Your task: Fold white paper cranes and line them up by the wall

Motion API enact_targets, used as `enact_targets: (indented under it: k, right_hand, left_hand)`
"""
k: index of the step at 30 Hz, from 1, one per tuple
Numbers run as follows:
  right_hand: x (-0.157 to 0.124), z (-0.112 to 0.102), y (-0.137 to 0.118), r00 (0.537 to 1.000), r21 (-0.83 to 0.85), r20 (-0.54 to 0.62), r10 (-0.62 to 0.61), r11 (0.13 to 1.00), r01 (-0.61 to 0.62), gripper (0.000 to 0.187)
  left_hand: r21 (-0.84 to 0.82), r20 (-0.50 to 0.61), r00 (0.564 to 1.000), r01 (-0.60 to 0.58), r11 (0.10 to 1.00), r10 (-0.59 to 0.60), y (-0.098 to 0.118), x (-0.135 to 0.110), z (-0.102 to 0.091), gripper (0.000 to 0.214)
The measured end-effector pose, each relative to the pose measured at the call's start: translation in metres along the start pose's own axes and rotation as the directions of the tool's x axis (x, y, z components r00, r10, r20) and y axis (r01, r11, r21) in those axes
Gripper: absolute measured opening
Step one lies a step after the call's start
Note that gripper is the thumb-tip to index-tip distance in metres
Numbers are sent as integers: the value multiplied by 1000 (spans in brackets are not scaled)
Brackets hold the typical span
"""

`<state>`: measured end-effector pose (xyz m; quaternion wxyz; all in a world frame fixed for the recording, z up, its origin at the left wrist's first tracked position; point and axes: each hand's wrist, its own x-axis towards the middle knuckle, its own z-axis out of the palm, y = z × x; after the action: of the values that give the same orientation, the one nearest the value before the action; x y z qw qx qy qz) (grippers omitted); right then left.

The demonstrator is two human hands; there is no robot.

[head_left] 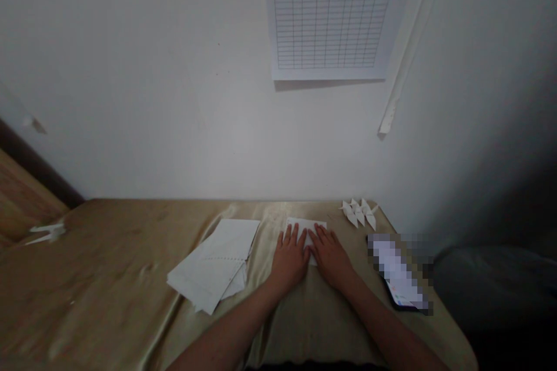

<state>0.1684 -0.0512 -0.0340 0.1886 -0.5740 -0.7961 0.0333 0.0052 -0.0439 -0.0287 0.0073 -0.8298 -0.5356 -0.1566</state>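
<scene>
Both of my hands lie flat on a small folded white paper [305,224] near the far middle of the table. My left hand [289,258] covers the paper's left part with fingers stretched out. My right hand [329,255] presses its right part, fingers also extended. The two hands touch at the thumbs. Only the paper's far edge shows beyond my fingertips.
A stack of white sheets [215,264] lies left of my hands. Several folded paper cranes [359,212] sit at the far right corner; another paper crane [46,233] lies at far left. A phone [400,278] rests on the right. The table wears a golden cloth [108,278]; a wall chart [331,23] hangs above.
</scene>
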Motion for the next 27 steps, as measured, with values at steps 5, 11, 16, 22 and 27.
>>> enact_targets:
  k: [5,11,16,22,27]
  right_hand:
    - [-3,-8,4,998,-41,52,23,999,-21,51]
    - [-4,-13,14,998,-48,64,28,999,-25,56]
    - [-7,-11,25,999,-44,48,15,999,-13,57]
    - [-6,-3,31,993,-79,15,118,990,-116,75]
    - [-3,-2,35,992,-47,15,126,991,-126,73]
  left_hand:
    - [4,38,998,-52,999,52,-12,-1,-2,53]
    - [13,63,995,-77,997,76,-25,-5,-11,52]
    - [42,81,997,0,999,-3,-31,-6,-15,59]
    - [61,92,995,43,997,-49,-30,-7,-14,63]
    - [44,92,995,30,999,-34,-32,-5,-15,66]
